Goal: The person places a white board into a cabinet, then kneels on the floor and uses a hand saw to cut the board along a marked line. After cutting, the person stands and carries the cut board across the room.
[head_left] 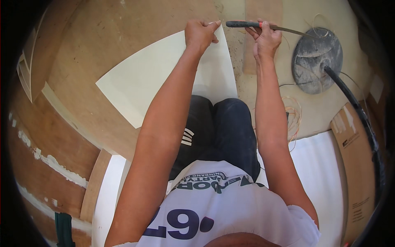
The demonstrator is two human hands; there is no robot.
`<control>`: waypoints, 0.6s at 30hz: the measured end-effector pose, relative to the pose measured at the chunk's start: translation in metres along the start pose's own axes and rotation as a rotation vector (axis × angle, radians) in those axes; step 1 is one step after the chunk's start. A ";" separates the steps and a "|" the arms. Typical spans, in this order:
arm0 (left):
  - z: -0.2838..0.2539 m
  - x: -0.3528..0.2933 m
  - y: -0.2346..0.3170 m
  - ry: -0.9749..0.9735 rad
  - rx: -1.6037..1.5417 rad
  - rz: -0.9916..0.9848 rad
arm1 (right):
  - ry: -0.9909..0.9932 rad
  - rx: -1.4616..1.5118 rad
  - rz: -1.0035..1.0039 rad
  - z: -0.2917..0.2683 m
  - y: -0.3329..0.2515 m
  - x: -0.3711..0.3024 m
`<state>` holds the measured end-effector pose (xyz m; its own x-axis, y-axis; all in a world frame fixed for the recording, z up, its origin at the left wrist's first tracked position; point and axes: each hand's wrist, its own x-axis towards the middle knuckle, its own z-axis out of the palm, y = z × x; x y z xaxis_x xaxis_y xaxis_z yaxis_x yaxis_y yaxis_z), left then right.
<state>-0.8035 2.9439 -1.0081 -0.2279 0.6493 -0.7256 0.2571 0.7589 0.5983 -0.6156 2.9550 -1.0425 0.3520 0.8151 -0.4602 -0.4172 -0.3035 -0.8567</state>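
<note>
A white, curved-edged triangular sheet [158, 66] lies in front of my knees, its narrow corner pointing away from me. My left hand [200, 36] is closed on that far corner, with thumb and fingers pinching the edge. To the right, my right hand [266, 40] holds what looks like a file [288, 30] with a black and red handle. The handle points left toward the sheet's corner, and the narrow metal blade extends right over a round grey base. The file and the sheet are apart.
The dusty round base [312, 53] carries a black pole [354, 101]. Thin orange cable [297, 119] lies coiled by my right forearm. A brown cardboard piece [353, 164] stands at right, above white sheeting [321, 160]. Wooden panels with white filler [61, 171] are at left.
</note>
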 end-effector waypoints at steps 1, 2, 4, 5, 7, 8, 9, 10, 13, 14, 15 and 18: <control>0.000 0.000 0.001 0.007 0.006 -0.005 | 0.010 -0.005 -0.008 -0.003 -0.001 0.002; -0.001 -0.001 0.001 -0.009 -0.031 -0.013 | 0.010 -0.056 -0.013 -0.005 -0.004 0.002; -0.004 -0.003 0.002 -0.040 -0.107 -0.030 | 0.008 -0.160 -0.023 -0.007 -0.007 0.002; -0.005 -0.001 0.001 -0.052 -0.117 -0.025 | -0.015 -0.186 -0.007 -0.007 -0.008 0.001; -0.007 0.003 -0.006 -0.073 -0.140 -0.016 | -0.061 -0.238 0.028 -0.006 -0.010 -0.007; -0.007 0.004 -0.008 -0.073 -0.172 -0.018 | -0.117 -0.292 0.046 -0.004 -0.010 -0.010; -0.005 0.005 -0.009 -0.072 -0.204 -0.022 | -0.173 -0.345 0.064 -0.001 -0.010 -0.014; -0.003 0.006 -0.010 -0.069 -0.235 -0.025 | -0.230 -0.398 0.082 0.002 -0.008 -0.018; -0.002 0.005 -0.010 -0.059 -0.244 -0.053 | -0.322 -0.512 0.112 0.014 0.003 -0.027; -0.003 0.004 -0.008 -0.063 -0.240 -0.059 | -0.355 -0.570 0.115 0.019 0.005 -0.029; -0.004 0.004 -0.007 -0.067 -0.235 -0.065 | -0.336 -0.570 0.102 0.026 0.010 -0.034; -0.007 0.003 -0.006 -0.073 -0.257 -0.097 | -0.332 -0.564 0.165 0.040 0.015 -0.042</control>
<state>-0.8121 2.9414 -1.0120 -0.1687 0.5747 -0.8008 -0.0116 0.8112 0.5846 -0.6703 2.9362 -1.0267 0.0075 0.8171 -0.5765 0.0893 -0.5747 -0.8135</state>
